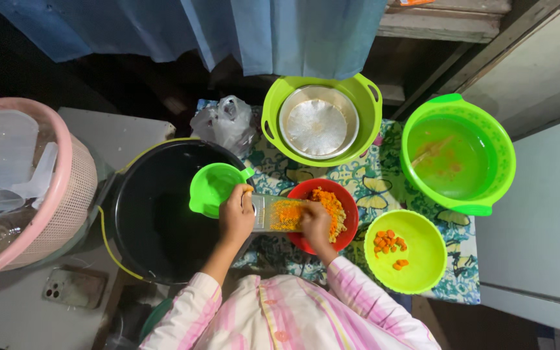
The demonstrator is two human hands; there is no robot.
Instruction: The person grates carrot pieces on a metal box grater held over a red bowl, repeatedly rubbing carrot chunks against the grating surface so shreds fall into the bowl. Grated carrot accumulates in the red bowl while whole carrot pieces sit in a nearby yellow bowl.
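Grater lies across the red bowl, between both hands: left hand closed around its end, right hand pressing something orange on it, fingers curled. Yellow-green bowl sits just right.

Bright centre, dark edges, sharp.

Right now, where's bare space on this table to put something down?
Bare patterned cloth shows between the red bowl, the water-filled green basin and the lime bowl of orange pieces. It is crowded around the metal grater.
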